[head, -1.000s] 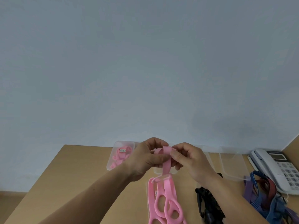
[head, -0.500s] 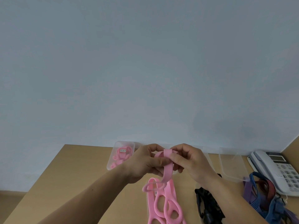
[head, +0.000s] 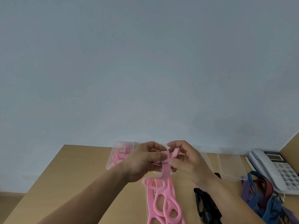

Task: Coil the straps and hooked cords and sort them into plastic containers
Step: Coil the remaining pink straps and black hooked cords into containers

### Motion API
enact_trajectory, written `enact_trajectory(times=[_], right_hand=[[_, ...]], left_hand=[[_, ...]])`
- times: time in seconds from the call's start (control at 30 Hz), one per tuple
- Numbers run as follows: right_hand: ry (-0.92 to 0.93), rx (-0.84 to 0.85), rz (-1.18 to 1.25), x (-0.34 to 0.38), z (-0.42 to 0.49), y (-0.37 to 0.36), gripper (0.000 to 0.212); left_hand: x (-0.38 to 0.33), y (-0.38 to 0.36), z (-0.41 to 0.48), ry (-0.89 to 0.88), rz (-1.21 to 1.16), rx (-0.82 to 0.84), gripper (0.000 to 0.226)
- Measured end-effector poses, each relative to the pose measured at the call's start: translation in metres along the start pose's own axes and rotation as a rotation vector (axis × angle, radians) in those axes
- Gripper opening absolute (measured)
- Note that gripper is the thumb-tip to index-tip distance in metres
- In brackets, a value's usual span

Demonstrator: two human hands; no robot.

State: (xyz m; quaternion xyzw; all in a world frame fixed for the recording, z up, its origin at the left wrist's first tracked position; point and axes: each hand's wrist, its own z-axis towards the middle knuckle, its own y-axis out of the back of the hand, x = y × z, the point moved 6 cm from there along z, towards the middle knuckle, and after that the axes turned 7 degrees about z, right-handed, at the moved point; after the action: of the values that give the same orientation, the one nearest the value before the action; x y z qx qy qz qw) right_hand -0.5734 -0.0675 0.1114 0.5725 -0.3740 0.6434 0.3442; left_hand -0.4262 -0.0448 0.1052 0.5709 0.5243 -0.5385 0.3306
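Pink strap (head: 166, 169) is hanging between both hands above the wooden table (head: 72, 175), its looped end dangling over more pink straps (head: 151, 201) lying below. The left hand (head: 142, 160) is pinching one fold at its top, and the right hand (head: 189, 160) is pinching the other. Behind them, a clear container (head: 114, 148) is holding coiled pink straps.

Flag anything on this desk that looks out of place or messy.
Nothing looks spilled or damaged. The untidy spot is at the right edge: a tangle of blue, purple and red cords lies heaped beside the desk telephone, the only item unrelated to sorting. The left hand and right hand pinch the pink strap normally.
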Motion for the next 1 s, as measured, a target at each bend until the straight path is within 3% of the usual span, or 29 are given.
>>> enact_trajectory(times=[0.07,0.23,0.37,0.6,0.7,0.77,1.0], right_hand=[[-0.042,-0.036,0.066,0.001,0.0,0.003,0.037],[-0.1,-0.05,-0.029,0.003,-0.002,0.002,0.027],[-0.089,-0.101,-0.06,0.003,-0.003,0.007,0.011],[-0.076,-0.085,-0.186,0.002,-0.002,0.008,0.017],[-0.035,-0.081,-0.194,0.001,0.0,0.008,0.016],[-0.029,-0.066,-0.209,0.0,0.001,0.008,0.014],[-0.005,-0.035,-0.26,-0.002,0.003,0.007,0.01]], left_hand=[[0.001,0.002,0.001,-0.015,0.007,-0.014,0.035],[0.001,0.003,0.004,-0.081,0.099,-0.07,0.04],[0.005,0.001,0.005,-0.1,0.191,-0.113,0.053],[0.006,0.003,0.005,-0.084,0.24,-0.127,0.047],[0.0,-0.006,0.001,-0.091,0.333,-0.003,0.029],[0.0,-0.011,-0.003,-0.074,0.39,0.082,0.032],[0.003,-0.005,-0.006,0.0,0.346,0.063,0.018]])
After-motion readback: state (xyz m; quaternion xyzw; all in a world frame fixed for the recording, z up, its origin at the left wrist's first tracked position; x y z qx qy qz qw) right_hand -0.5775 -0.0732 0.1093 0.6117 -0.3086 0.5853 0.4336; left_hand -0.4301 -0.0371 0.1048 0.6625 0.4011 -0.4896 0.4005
